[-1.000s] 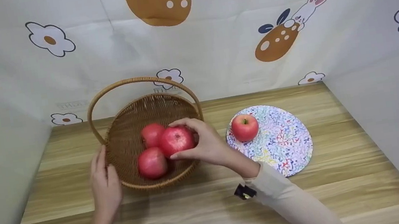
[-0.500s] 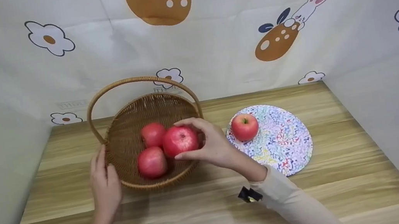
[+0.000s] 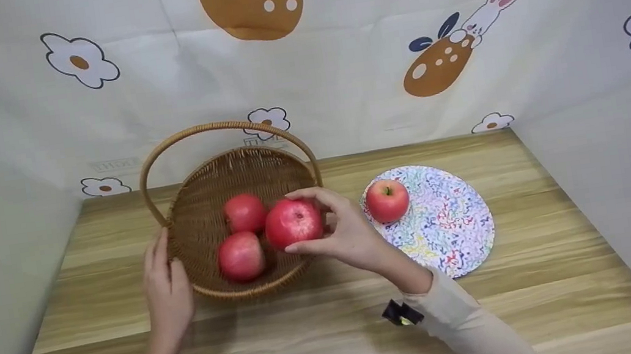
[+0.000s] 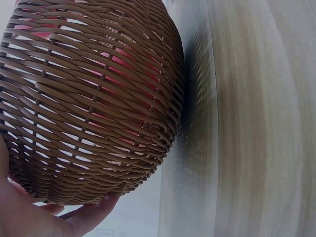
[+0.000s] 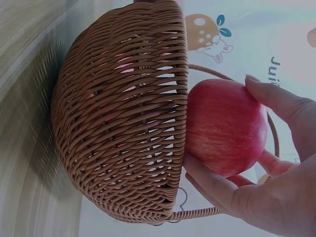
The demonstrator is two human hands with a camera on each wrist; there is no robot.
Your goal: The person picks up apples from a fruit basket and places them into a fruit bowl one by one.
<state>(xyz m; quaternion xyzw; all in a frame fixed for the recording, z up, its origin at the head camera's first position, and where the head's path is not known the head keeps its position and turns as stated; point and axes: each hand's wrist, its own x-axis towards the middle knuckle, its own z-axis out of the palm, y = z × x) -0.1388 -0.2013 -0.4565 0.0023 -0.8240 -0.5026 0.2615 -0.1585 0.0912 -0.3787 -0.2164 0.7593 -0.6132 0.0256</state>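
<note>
While the right hand (image 3: 353,234) grips an apple (image 3: 292,223) above the basket (image 3: 197,234), the plate (image 3: 450,213) lies at that apple's three o'clock.

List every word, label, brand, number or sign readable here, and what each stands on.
"Jui", then an unclear letter: sideways on the rabbit-print backdrop, right wrist view.
Faint lettering low on that backdrop, head view: too blurred to read.
Apples and wicker basket: none visible.
</note>
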